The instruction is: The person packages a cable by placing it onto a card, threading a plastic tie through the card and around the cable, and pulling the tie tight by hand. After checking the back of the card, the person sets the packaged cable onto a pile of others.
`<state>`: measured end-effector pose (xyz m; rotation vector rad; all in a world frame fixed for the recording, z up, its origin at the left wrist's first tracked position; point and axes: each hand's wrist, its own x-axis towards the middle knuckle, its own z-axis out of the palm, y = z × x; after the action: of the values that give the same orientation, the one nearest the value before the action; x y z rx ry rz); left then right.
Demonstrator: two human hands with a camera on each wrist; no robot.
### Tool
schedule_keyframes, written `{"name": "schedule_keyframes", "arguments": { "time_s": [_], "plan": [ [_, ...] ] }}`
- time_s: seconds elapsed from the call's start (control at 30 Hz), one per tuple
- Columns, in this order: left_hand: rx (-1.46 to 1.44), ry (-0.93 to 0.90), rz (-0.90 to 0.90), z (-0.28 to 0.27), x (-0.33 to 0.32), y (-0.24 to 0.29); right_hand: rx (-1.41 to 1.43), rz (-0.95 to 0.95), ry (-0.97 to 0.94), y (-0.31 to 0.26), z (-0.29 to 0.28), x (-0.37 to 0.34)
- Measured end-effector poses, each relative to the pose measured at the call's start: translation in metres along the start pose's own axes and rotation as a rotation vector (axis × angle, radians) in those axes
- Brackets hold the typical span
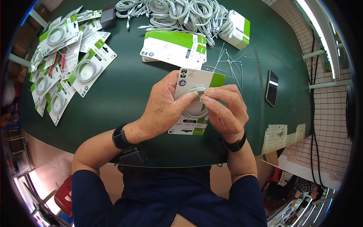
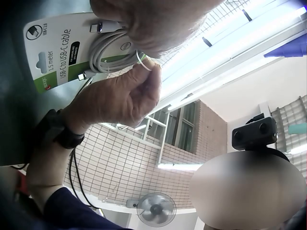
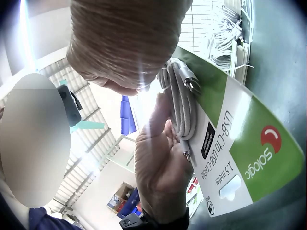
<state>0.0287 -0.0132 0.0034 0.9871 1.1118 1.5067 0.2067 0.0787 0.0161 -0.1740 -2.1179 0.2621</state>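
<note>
Green tabletop [image 1: 117, 106] spread across the head view, bearing a heap of carded cables [image 1: 60, 36] at upper left, a pile of loose pale cables [image 1: 185, 11] at top centre and, just below that in the frame, a stack of flat cards [image 1: 166, 45]. At the frame's centre the left hand [image 1: 160, 108] gripped a white-and-green card [image 1: 193, 75], its thumb pressed on the coiled cable [image 1: 194, 114] against the card's face. Beside that thumb, the right hand [image 1: 227, 109] pinched a thin white tie [image 2: 142, 61] at the coil.
</note>
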Motion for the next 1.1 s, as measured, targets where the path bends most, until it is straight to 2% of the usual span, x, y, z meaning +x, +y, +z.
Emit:
{"name": "schedule_keyframes", "arguments": {
  "time_s": [0.37, 0.63, 0.77, 0.87, 1.03, 1.1],
  "plan": [
    [0.092, -0.066, -0.006, -0.003, 0.000, 0.000, 0.017, 0.046, 0.082, 0.005, 0.003, 0.001],
    [0.073, -0.009, 0.039, 0.000, -0.001, -0.004, -0.022, 0.088, 0.083, 0.004, 0.006, 0.003],
    [0.088, 0.004, 0.046, 0.000, 0.000, -0.005, 0.010, 0.141, 0.036, 0.006, 0.005, 0.005],
    [0.146, -0.011, 0.046, -0.002, 0.000, -0.004, 0.064, 0.249, -0.101, 0.004, -0.004, 0.013],
    [0.186, -0.085, 0.002, -0.006, 0.002, -0.001, 0.039, 0.229, -0.133, 0.005, -0.011, 0.014],
    [0.149, -0.078, 0.011, -0.005, 0.004, -0.003, 0.133, 0.318, -0.121, 0.004, -0.014, 0.014]
  ]
}}
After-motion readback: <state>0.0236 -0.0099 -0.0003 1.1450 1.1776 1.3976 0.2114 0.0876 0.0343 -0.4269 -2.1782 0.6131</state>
